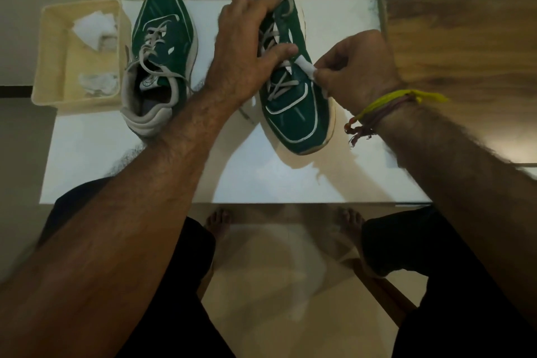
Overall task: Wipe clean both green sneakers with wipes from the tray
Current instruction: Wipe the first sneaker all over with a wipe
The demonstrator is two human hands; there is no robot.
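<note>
Two green sneakers with grey laces lie on a white table (290, 180). The left sneaker (162, 46) points away from me, toe far. The right sneaker (293, 113) points toward me. My left hand (247, 49) grips the right sneaker across its laces, thumb on the upper. My right hand (354, 70) pinches a small white wipe (305, 65) against that sneaker's right side. A cream tray (49, 73) at the far left holds a clean white wipe (93, 29) and a crumpled greyish one (98, 84).
A wooden surface (459, 38) adjoins the table on the right. My bare feet (218, 227) and dark-clothed legs show below the table's near edge, over a pale floor. Threads are tied round my right wrist.
</note>
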